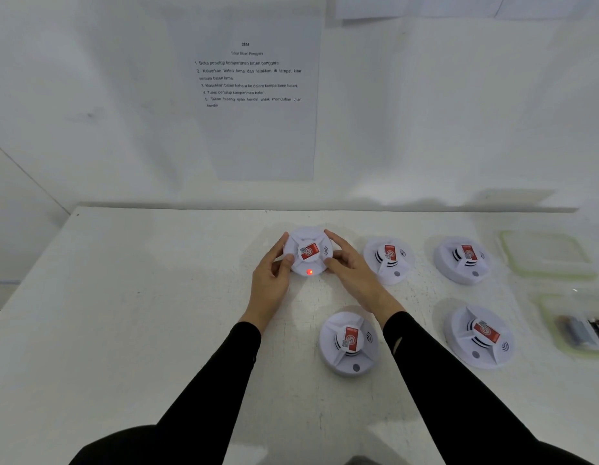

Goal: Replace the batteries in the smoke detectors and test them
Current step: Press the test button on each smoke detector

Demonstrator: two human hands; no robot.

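Five round white smoke detectors (pixel 350 342) lie face-up, the far-left detector (pixel 307 251) showing a lit red light (pixel 309 272).

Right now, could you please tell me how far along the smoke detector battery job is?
Done: cannot tell for any unit. In hand: left hand and right hand hold the lit detector, its red light on, likely under test. Left, possibly: four other detectors lie dark on the table; batteries sit in the near container.
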